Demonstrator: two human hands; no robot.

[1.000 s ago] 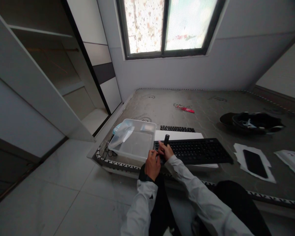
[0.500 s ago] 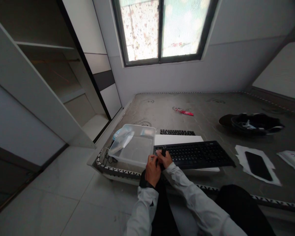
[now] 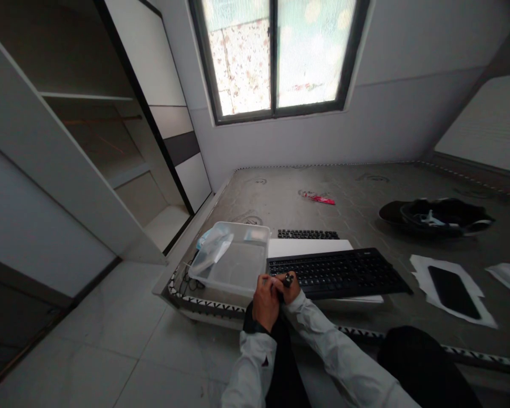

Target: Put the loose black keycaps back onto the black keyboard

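My left hand [image 3: 265, 299] and my right hand [image 3: 290, 285] meet at the near left corner of a black keyboard [image 3: 339, 273]. The right hand is closed round a small dark stick-like tool [image 3: 288, 279] that points towards the camera. My left hand's fingers are curled beside the tool's end; whether they hold anything is hidden. The keyboard rests on a white board [image 3: 308, 247] on a grey mattress [image 3: 357, 198].
A clear plastic tray [image 3: 232, 258] with a plastic bag stands left of the keyboard. A second keyboard [image 3: 308, 234] lies behind the white board. A phone on paper [image 3: 452, 284], dark clothing [image 3: 437, 215] and a red wrapper [image 3: 318, 198] lie on the mattress. An open wardrobe [image 3: 68, 141] stands at left.
The dark tool stood upright in my right hand; now it is tipped down and lowered to the keyboard's corner. The camera has tilted up slightly.
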